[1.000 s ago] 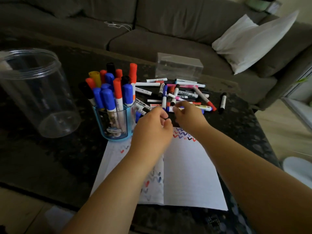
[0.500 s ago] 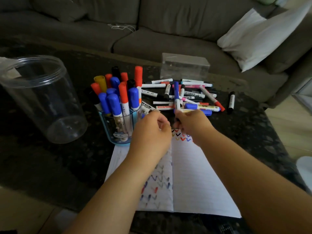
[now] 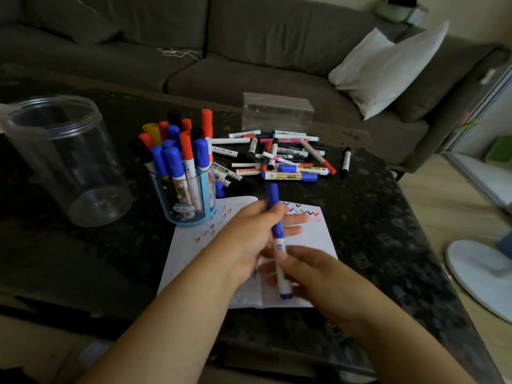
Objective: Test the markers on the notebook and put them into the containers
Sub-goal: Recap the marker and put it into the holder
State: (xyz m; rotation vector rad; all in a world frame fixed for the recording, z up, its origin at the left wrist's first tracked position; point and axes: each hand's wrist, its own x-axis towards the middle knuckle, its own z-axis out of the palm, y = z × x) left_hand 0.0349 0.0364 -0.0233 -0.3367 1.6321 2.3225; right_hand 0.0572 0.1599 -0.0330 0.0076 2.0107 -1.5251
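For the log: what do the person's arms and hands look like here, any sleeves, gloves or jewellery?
Both forearms are bare right to the bottom edge of the picture, with no sleeve in view. The left hand and right hand wear no gloves, and no ring, watch or bracelet shows. The hands are motion-blurred, so finer details such as the nails cannot be made out.

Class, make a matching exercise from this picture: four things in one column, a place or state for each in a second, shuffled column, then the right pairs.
Things:
1. blue marker
2. blue cup
3. clear jar
4. notebook

Places or states:
A. stands empty at the table's left
B. lies open, with zigzag test marks
C. held in both hands over the page
D. packed with upright markers

Pairs: 1-C, 2-D, 3-A, 4-B
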